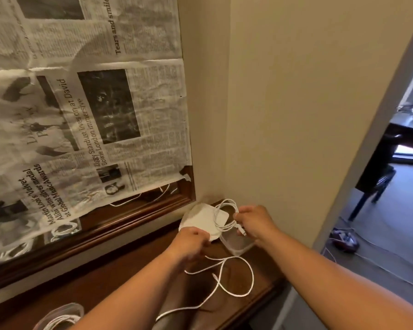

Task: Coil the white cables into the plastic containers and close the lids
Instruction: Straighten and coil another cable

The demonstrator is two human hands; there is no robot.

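Note:
My right hand [253,222] pinches a coiled white cable [224,215], its plug end hanging just above an open clear plastic container [239,245] on the dark wooden shelf [134,282]. My left hand [191,239] grips the edge of a white lid [200,221] that lies to the left of that container. A second white cable [231,275] sprawls loose across the shelf in front of my hands. At the bottom left stands another clear container [60,316] with a white cable coiled inside it.
A wood-framed mirror [129,217] covered with newspaper sheets leans on the wall behind the shelf. The beige wall corner [227,139] rises right behind the container. On the right, a doorway opens to a room with dark furniture [377,177] and cords on the floor.

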